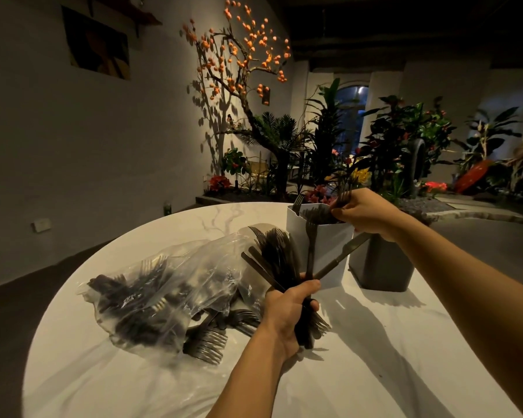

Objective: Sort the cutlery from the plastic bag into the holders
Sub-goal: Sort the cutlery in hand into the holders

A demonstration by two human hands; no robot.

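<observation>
On the left of the round white marble-veined table point(360, 372) lay the clear plastic bag point(163, 297), crumpled and glossy, well filled with dark cutlery; a row of fork tines point(207, 346) protruded from its open mouth toward the viewer. Just right of the bag, the left hand point(286, 315) was closed in a fist around a mixed bundle of dark metal cutlery point(280, 257), held roughly upright and fanning outward above the fist, with one fork point(311, 245) standing near vertical and one knife point(343, 254) angled up and to the right. Behind that bundle stood the white holder point(329, 251), a tall smooth-walled container already bearing forks with tines upward. The right hand point(364, 211) was over the white holder's rim, fingers curled round a single fork point(343, 195), long axis near vertical, handle end apparently downward into the opening. Judged from this, the deciding relation was vertical: the opening lay directly below the right hand, the nearer hand to both holders. Further right, touching or just beside the white one, stood the dark grey holder point(382, 267), matte and square-sided; its contents could not be seen.
</observation>
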